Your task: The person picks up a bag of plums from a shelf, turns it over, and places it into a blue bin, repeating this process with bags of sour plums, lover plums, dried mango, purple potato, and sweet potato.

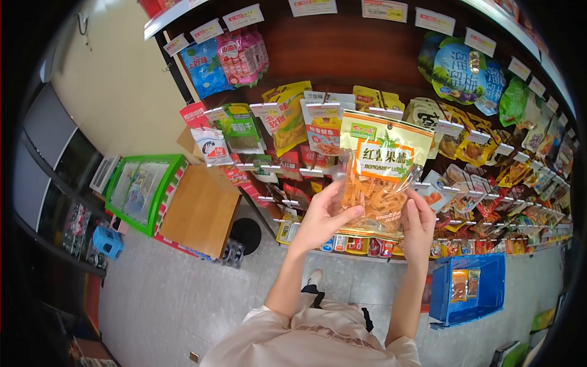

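Both my hands hold up a clear-fronted bag of dried sweet potato strips (374, 202), with a pale green and yellow top and an orange label. My left hand (327, 214) grips the bag's left side, thumb across the front. On the right edge, my right hand (419, 223) closes its fingers against the packet. The bag is upright in front of the snack rack and hides part of the packets behind it. Just left of it hangs a white and red snack packet (323, 131).
Hanging snack packets with price tags fill the rack (342, 58). A blue crate (440, 300) with two packets stands on the floor at lower right. To the left are a green-framed freezer (150, 226), a wooden-topped box (199, 208) and a black round stool (246, 235).
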Tool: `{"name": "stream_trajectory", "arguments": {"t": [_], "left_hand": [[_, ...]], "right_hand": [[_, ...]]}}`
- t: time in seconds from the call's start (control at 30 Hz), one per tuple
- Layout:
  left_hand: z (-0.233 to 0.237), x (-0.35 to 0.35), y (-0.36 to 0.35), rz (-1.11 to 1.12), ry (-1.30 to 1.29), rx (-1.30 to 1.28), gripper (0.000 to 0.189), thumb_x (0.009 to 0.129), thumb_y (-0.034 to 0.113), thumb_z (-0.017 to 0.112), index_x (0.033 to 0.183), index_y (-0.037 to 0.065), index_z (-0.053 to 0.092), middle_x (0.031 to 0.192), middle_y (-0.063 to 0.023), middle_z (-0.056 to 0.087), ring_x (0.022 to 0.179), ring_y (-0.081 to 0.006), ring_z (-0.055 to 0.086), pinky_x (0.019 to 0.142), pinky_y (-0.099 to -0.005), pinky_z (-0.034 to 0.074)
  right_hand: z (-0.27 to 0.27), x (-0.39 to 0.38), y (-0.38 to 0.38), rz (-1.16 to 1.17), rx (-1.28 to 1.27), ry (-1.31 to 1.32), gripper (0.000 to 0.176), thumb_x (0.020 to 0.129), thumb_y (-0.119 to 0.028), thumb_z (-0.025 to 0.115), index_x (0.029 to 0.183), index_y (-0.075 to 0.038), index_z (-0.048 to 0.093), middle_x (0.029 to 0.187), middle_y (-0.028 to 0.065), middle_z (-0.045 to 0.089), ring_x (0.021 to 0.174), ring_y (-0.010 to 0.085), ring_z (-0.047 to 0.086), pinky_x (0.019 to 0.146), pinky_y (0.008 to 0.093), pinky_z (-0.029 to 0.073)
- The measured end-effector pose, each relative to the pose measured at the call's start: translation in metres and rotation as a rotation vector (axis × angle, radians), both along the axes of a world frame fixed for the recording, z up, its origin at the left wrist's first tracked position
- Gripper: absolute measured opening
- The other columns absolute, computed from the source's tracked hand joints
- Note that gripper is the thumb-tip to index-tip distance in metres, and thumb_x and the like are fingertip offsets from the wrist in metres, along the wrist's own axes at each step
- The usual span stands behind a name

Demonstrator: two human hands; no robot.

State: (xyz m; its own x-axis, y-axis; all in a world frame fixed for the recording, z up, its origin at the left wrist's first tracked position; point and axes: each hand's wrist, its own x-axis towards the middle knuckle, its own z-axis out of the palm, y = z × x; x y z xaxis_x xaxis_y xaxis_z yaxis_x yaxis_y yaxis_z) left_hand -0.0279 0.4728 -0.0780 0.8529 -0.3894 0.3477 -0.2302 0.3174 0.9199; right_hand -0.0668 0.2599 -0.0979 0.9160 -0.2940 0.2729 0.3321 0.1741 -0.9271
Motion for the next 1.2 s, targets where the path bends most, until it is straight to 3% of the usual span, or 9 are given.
{"name": "stream_trajectory", "arguments": {"t": [0.2, 0.33, 0.43, 0.53, 0.73, 0.93, 1.0, 1.03, 1.2], "left_hand": [[0.003, -0.040, -0.043, 0.051, 0.149, -0.017, 0.051, 0.091, 0.002, 0.067, 0.138, -0.003, 0.047, 0.129, -0.0063, 0.060, 0.116, -0.0136, 0.057, 0.101, -0.0323, 0.046], [0.011, -0.061, -0.056, 0.088, 0.069, -0.013, 0.048, 0.092, 0.007, 0.067, 0.135, -0.003, 0.050, 0.124, -0.0084, 0.064, 0.113, -0.0150, 0.060, 0.100, -0.0318, 0.046], [0.015, -0.074, -0.053, 0.104, 0.057, -0.010, 0.046, 0.091, -0.001, 0.066, 0.134, -0.004, 0.050, 0.126, -0.0088, 0.062, 0.115, -0.0144, 0.058, 0.098, -0.0319, 0.047], [0.020, -0.087, -0.042, 0.138, 0.016, 0.010, 0.048, 0.092, 0.007, 0.066, 0.135, -0.004, 0.049, 0.123, -0.0099, 0.064, 0.111, -0.0151, 0.060, 0.099, -0.0320, 0.047], [0.026, -0.106, -0.008, 0.115, -0.002, -0.093, 0.049, 0.090, 0.000, 0.067, 0.136, -0.005, 0.049, 0.130, -0.0093, 0.060, 0.116, -0.0152, 0.058, 0.099, -0.0310, 0.046], [0.007, -0.126, 0.037, 0.142, 0.002, -0.101, 0.050, 0.090, -0.002, 0.067, 0.136, -0.005, 0.049, 0.128, -0.0089, 0.062, 0.115, -0.0153, 0.058, 0.098, -0.0309, 0.048], [-0.001, -0.128, 0.044, 0.109, 0.143, -0.172, 0.050, 0.089, -0.002, 0.068, 0.136, -0.005, 0.050, 0.124, -0.0078, 0.063, 0.113, -0.0140, 0.059, 0.096, -0.0305, 0.049], [-0.014, -0.125, 0.047, 0.145, 0.042, -0.131, 0.048, 0.090, -0.001, 0.068, 0.135, -0.004, 0.052, 0.121, -0.0066, 0.065, 0.110, -0.0127, 0.060, 0.095, -0.0296, 0.049], [-0.043, -0.137, 0.035, 0.020, 0.256, -0.035, 0.044, 0.093, 0.003, 0.066, 0.134, -0.002, 0.052, 0.121, -0.0070, 0.066, 0.108, -0.0123, 0.062, 0.094, -0.0287, 0.049]], "right_hand": [[0.006, -0.033, -0.040, -0.026, -0.043, -0.006, 0.031, 0.102, -0.014, 0.055, 0.124, 0.007, 0.062, 0.118, 0.0063, 0.067, 0.107, 0.0108, 0.059, 0.094, 0.0253, 0.046], [0.015, -0.055, -0.046, -0.010, 0.038, 0.053, 0.032, 0.102, -0.015, 0.056, 0.125, 0.006, 0.063, 0.118, 0.0067, 0.068, 0.107, 0.0098, 0.059, 0.092, 0.0248, 0.047], [0.017, -0.060, -0.040, 0.047, 0.134, -0.052, 0.031, 0.102, -0.015, 0.056, 0.124, 0.005, 0.063, 0.118, 0.0080, 0.068, 0.105, 0.0101, 0.061, 0.092, 0.0252, 0.047], [0.012, -0.066, -0.028, 0.068, 0.132, -0.102, 0.030, 0.102, -0.015, 0.056, 0.123, 0.005, 0.064, 0.117, 0.0086, 0.069, 0.104, 0.0104, 0.062, 0.092, 0.0252, 0.048], [0.027, -0.085, 0.008, 0.107, 0.137, -0.112, 0.031, 0.102, -0.015, 0.055, 0.126, 0.004, 0.062, 0.119, 0.0089, 0.067, 0.106, 0.0114, 0.062, 0.093, 0.0267, 0.049], [0.014, -0.105, 0.048, 0.123, 0.086, -0.035, 0.033, 0.103, -0.015, 0.055, 0.129, 0.004, 0.060, 0.122, 0.0080, 0.066, 0.106, 0.0113, 0.061, 0.093, 0.0259, 0.049], [0.000, -0.111, 0.055, 0.075, 0.045, -0.007, 0.033, 0.103, -0.015, 0.055, 0.129, 0.004, 0.060, 0.121, 0.0075, 0.066, 0.106, 0.0109, 0.061, 0.093, 0.0257, 0.048], [-0.005, -0.114, 0.060, 0.036, 0.025, 0.027, 0.032, 0.103, -0.015, 0.055, 0.129, 0.004, 0.060, 0.121, 0.0069, 0.066, 0.106, 0.0106, 0.060, 0.093, 0.0255, 0.047], [-0.035, -0.144, 0.051, -0.060, -0.009, 0.079, 0.033, 0.102, -0.015, 0.056, 0.129, 0.005, 0.059, 0.119, 0.0061, 0.066, 0.105, 0.0103, 0.060, 0.092, 0.0252, 0.047]]}}
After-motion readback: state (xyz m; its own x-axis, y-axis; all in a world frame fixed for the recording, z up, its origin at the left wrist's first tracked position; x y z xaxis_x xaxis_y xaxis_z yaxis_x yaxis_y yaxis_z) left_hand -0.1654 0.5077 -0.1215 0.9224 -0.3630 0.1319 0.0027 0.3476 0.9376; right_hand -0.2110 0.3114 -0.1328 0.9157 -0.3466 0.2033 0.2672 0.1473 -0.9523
